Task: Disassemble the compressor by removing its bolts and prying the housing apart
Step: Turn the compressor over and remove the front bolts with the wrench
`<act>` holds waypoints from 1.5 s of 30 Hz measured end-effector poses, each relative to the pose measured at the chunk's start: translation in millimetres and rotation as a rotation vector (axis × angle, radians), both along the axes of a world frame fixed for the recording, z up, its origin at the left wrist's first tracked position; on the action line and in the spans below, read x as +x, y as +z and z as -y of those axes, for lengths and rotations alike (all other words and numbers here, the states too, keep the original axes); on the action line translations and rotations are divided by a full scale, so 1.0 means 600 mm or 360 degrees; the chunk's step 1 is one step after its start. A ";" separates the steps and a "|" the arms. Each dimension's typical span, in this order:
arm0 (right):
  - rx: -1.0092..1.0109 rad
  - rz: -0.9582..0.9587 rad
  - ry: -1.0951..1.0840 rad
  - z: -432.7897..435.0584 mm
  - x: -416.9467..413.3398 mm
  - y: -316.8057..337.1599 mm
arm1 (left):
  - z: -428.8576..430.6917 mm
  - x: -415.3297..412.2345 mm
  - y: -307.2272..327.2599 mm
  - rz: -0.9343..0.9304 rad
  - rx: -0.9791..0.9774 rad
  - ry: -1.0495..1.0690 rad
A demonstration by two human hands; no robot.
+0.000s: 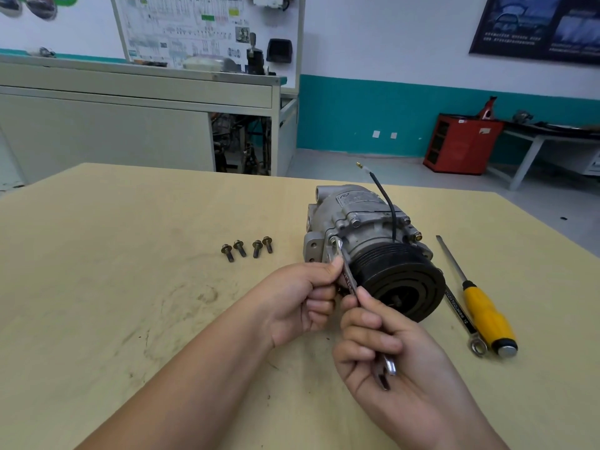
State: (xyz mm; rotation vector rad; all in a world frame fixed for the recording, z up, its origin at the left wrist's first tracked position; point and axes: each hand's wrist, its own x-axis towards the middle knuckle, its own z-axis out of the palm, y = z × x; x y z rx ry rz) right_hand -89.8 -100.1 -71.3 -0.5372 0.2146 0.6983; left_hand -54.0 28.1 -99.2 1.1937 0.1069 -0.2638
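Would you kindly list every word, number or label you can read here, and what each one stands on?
Nothing reads for certain.
Spare wrench: engraved marking, too blurred.
Held wrench: no legible marking.
Compressor housing label: too blurred.
Wall diagram board: print too small.
Dark poster: text lines, blurred.
Red cabinet: stickers unreadable.
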 end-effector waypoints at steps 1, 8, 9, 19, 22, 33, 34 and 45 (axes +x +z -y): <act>0.0007 0.0004 -0.0022 0.000 -0.001 0.001 | -0.001 0.000 0.001 0.0020 0.0113 0.0036; -0.0407 0.0149 -0.0051 0.006 0.001 -0.002 | 0.008 -0.004 0.007 0.0286 0.0448 0.0183; -0.0478 0.0172 -0.0041 0.008 0.004 -0.004 | 0.009 -0.004 0.006 0.0299 0.0471 0.0190; 0.0011 0.0094 0.0195 0.035 0.018 0.007 | 0.019 0.000 0.001 0.0134 -0.0052 0.0128; 0.0116 0.0070 0.0192 0.031 0.019 0.006 | 0.022 0.000 0.001 0.0173 0.0033 0.0139; -0.0291 0.0255 0.0077 0.019 0.023 0.003 | 0.024 -0.005 0.003 0.0251 0.0297 0.0184; -0.0278 0.0256 0.0072 0.020 0.021 0.002 | 0.024 -0.005 0.004 0.0245 0.0305 0.0184; -0.0209 0.0234 0.0093 0.021 0.021 0.003 | 0.027 -0.007 0.007 0.0232 0.0340 0.0215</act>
